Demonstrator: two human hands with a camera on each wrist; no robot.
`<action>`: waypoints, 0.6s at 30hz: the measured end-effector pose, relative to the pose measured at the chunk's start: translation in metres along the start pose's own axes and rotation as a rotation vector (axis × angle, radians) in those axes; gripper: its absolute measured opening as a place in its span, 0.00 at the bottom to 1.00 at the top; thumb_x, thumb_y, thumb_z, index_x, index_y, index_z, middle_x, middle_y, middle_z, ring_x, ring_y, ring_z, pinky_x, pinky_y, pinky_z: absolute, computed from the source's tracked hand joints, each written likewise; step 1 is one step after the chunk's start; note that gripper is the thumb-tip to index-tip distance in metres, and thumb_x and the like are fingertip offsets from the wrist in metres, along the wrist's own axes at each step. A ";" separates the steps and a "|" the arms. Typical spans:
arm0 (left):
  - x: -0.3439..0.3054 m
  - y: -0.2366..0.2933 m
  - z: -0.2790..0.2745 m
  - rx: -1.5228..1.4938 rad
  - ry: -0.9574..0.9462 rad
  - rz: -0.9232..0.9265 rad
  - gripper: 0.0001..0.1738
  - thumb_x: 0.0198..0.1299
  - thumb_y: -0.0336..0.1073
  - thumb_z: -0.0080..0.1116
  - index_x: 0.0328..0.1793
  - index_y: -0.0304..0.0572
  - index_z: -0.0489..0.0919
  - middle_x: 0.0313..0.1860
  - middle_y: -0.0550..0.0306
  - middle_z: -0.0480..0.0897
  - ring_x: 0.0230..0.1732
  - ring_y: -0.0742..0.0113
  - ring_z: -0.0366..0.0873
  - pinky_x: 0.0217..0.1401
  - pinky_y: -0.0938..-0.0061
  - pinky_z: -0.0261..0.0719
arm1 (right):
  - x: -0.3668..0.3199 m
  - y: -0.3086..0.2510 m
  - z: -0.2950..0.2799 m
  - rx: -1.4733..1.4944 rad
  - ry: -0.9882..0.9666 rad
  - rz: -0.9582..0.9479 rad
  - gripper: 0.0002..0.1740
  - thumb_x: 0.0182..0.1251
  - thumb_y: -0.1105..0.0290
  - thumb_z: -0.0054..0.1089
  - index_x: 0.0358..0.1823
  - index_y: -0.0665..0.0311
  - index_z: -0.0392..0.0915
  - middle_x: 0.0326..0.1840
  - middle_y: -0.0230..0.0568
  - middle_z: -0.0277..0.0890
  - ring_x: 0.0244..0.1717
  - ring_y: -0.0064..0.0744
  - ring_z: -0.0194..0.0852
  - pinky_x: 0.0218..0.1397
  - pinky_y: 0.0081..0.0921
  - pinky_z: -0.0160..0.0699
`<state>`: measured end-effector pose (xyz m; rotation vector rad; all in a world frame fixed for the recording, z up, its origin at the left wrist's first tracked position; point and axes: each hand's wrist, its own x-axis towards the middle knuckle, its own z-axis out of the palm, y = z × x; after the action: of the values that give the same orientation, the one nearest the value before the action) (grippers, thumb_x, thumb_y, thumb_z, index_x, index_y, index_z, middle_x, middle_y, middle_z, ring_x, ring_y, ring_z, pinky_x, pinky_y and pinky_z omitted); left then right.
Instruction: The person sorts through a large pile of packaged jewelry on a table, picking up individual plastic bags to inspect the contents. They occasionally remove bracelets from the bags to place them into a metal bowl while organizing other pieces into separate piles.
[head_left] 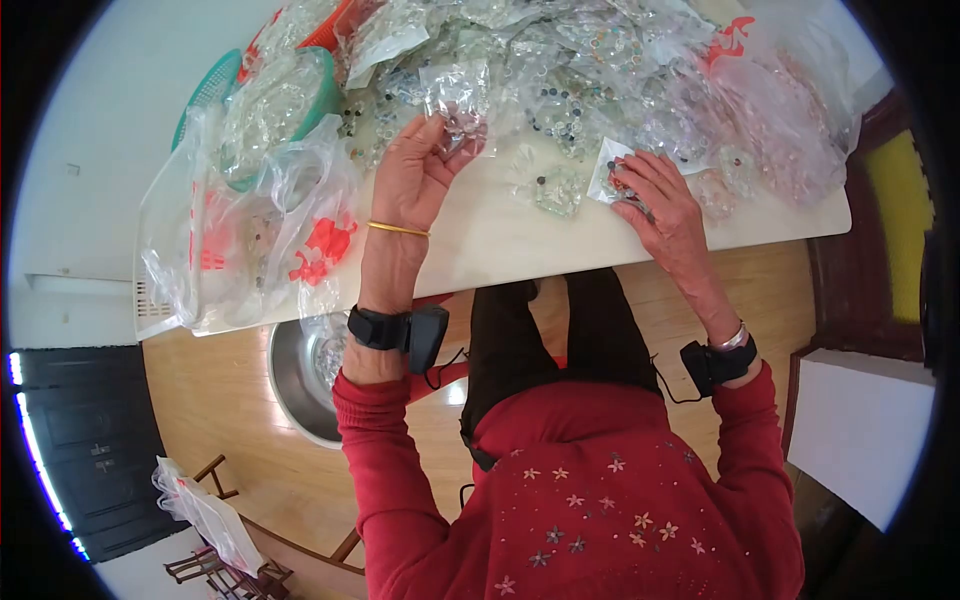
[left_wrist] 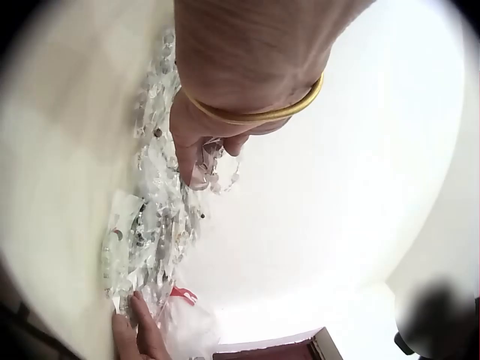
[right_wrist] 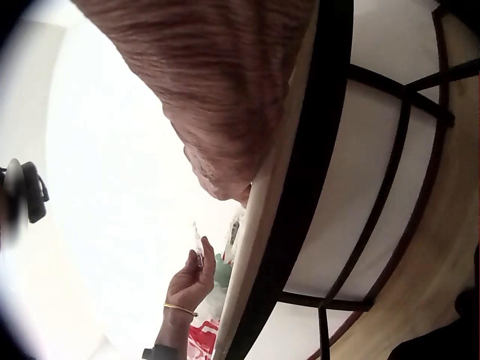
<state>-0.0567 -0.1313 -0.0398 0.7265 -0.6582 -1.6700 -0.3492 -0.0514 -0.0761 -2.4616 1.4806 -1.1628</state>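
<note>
My left hand [head_left: 425, 165] is raised over the table and pinches a small clear plastic packet [head_left: 462, 90] between thumb and fingers. Pale beads show through the film. At the front right of the table, my right hand [head_left: 662, 205] has its thumb and fingers around another bracelet packet [head_left: 606, 172]. This one has a white backing, with dark and reddish beads partly hidden under the fingers. Between the hands lies a bagged pale green beaded bracelet [head_left: 555, 192]. In the right wrist view, the right hand's own fingers are mostly hidden behind its wrist.
A large heap of bagged bracelets [head_left: 570, 60] covers the back of the table [head_left: 480, 235]. Green [head_left: 322, 95] and orange [head_left: 330, 25] baskets stand at the back left, above plastic bags [head_left: 300, 190]. At right sits a bag of pinkish packets [head_left: 780, 130]. A metal basin [head_left: 290, 390] is below the table.
</note>
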 end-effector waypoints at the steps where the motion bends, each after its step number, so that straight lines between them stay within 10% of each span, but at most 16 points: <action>1: -0.001 -0.001 0.001 -0.005 -0.020 0.001 0.08 0.67 0.30 0.47 0.47 0.34 0.74 0.44 0.49 0.81 0.48 0.53 0.80 0.55 0.56 0.80 | 0.000 0.000 0.000 0.000 -0.002 0.000 0.19 0.54 0.71 0.66 0.48 0.64 0.78 0.55 0.45 0.76 0.62 0.47 0.68 0.69 0.44 0.60; 18: -0.030 0.011 0.018 0.011 0.100 -0.086 0.05 0.63 0.28 0.51 0.42 0.35 0.72 0.38 0.47 0.81 0.38 0.54 0.83 0.45 0.66 0.85 | 0.007 -0.013 -0.002 -0.039 0.066 -0.085 0.19 0.52 0.73 0.65 0.48 0.68 0.77 0.53 0.47 0.77 0.61 0.47 0.69 0.67 0.41 0.62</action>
<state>-0.0578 -0.1034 -0.0162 0.8511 -0.5732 -1.6972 -0.3394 -0.0494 -0.0652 -2.5593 1.4420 -1.2530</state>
